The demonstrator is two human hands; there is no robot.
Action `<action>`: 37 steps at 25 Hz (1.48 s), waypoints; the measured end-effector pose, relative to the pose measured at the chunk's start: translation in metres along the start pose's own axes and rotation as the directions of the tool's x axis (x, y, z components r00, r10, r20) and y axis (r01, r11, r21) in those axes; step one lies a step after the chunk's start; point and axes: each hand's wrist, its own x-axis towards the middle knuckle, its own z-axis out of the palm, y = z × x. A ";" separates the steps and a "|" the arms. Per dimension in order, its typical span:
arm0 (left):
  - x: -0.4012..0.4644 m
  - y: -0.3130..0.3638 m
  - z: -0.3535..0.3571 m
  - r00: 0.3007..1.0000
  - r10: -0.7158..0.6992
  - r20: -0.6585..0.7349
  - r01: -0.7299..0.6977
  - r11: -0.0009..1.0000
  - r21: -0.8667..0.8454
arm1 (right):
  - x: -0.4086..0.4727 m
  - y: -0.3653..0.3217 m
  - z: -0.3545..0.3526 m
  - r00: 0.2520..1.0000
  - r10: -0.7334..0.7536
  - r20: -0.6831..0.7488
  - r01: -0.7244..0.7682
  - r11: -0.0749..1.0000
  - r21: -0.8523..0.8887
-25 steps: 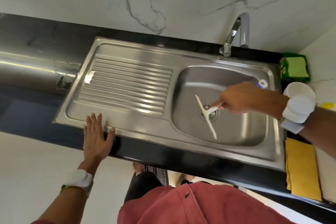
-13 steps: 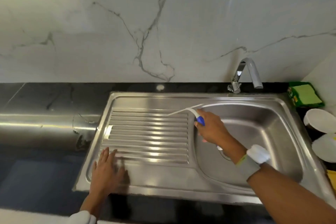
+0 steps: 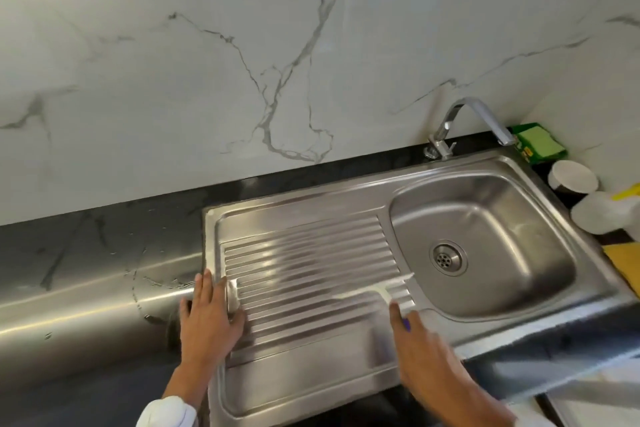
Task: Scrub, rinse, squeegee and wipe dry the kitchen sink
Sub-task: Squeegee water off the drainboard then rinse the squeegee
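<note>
the right hand [image 3: 427, 354] holds the white squeegee [image 3: 381, 289] by its handle, fingers curled round it with a bit of blue grip showing, and the blade lies blurred across the ridged drainboard [image 3: 304, 263] of the steel sink [image 3: 346, 388], just left of the basin [image 3: 485, 218]. the left hand [image 3: 207, 317] rests flat on the drainboard's left edge, fingers straight and close together. a tap [image 3: 464, 121] stands behind the basin, with a green sponge [image 3: 538, 144] just beside it on the dark counter [image 3: 104, 236].

Left hand [image 3: 207, 314] flat on sink [image 3: 304, 388] drainboard, right hand [image 3: 420, 350] gripping white squeegee [image 3: 377, 289] on ridges
</note>
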 end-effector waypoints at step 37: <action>0.045 -0.008 -0.023 0.963 -0.264 0.052 0.262 0.964 0.036 | 0.245 0.078 -0.098 0.940 0.192 -0.282 -0.187 0.981 0.042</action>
